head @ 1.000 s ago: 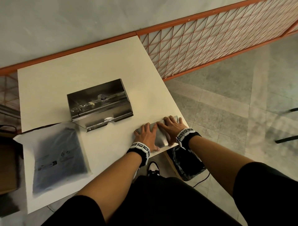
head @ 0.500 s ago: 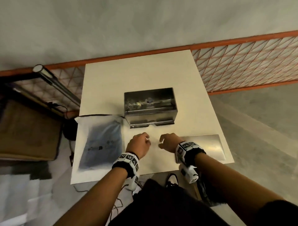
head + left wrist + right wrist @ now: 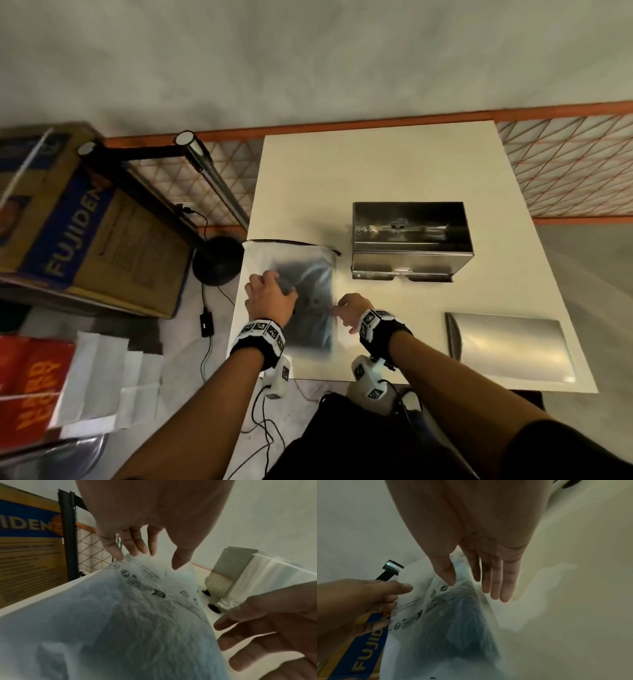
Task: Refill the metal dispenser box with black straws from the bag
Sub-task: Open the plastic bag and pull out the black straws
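Both hands have left the bare tabletop in front of the dispenser box (image 3: 411, 240) and reached the bag (image 3: 308, 291) of black straws (image 3: 313, 322). Left hand (image 3: 269, 296) rests fingertips on the bag's far left part, fingers loosely bent; right hand (image 3: 352, 310) hovers at its right edge, fingers straight, gripping nothing. Left of the box lies the bag; the metal lid (image 3: 510, 346) lies nearer the person, on the table (image 3: 376, 164).
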The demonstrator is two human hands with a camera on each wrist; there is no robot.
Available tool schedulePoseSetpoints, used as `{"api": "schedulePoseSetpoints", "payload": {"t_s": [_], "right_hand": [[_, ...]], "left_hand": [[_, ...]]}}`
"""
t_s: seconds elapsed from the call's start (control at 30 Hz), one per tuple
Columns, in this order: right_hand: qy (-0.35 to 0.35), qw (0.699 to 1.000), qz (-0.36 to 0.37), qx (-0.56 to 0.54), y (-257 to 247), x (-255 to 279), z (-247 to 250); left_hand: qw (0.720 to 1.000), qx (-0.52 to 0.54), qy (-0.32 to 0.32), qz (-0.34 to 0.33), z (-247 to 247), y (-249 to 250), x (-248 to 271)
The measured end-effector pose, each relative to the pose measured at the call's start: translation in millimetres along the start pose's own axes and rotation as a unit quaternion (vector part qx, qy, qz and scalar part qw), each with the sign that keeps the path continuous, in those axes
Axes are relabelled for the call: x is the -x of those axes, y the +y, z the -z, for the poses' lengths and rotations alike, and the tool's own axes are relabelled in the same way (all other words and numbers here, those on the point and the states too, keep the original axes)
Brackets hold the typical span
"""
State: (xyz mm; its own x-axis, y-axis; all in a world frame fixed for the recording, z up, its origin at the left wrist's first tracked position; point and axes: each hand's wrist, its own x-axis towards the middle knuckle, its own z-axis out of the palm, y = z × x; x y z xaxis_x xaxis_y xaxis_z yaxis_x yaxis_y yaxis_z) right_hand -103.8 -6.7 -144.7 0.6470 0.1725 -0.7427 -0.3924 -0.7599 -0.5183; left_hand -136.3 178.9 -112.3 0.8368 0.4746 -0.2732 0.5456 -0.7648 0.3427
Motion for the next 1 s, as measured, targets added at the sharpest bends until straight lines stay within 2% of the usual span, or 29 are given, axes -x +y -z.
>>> {"api": "schedulePoseSetpoints", "payload": {"t_s": [0.2, 0.33, 0.4, 0.57, 0.67, 0.83, 1.0], "right_hand": [[0.008, 0.999, -0.028, -0.046, -3, -21, -15], [0.022, 0.997, -0.033, -0.070, -7, -20, -21], [0.027, 0.996, -0.031, -0.085, -11, -14, -21], [-0.002, 0.994, -0.012, -0.108, -22, -3, -21], [-0.005, 0.996, 0.027, -0.087, -23, -2, -21], [-0.037, 0.988, 0.092, -0.116, -23, 7, -8], [-0.060, 0.974, 0.165, -0.143, -8, 11, 9]], "left_hand": [[0.996, -0.004, -0.024, 0.088, -5, -15, -12], [0.984, 0.068, -0.100, 0.128, -18, -32, -22], [0.978, 0.105, -0.132, 0.126, -24, -39, -23], [0.974, 0.162, -0.127, 0.093, -17, -35, -14], [0.965, 0.188, -0.160, 0.092, -14, -26, -7], [0.939, 0.275, -0.193, 0.077, -21, -30, -3], [0.923, 0.343, -0.173, 0.035, -11, -20, 15]]}}
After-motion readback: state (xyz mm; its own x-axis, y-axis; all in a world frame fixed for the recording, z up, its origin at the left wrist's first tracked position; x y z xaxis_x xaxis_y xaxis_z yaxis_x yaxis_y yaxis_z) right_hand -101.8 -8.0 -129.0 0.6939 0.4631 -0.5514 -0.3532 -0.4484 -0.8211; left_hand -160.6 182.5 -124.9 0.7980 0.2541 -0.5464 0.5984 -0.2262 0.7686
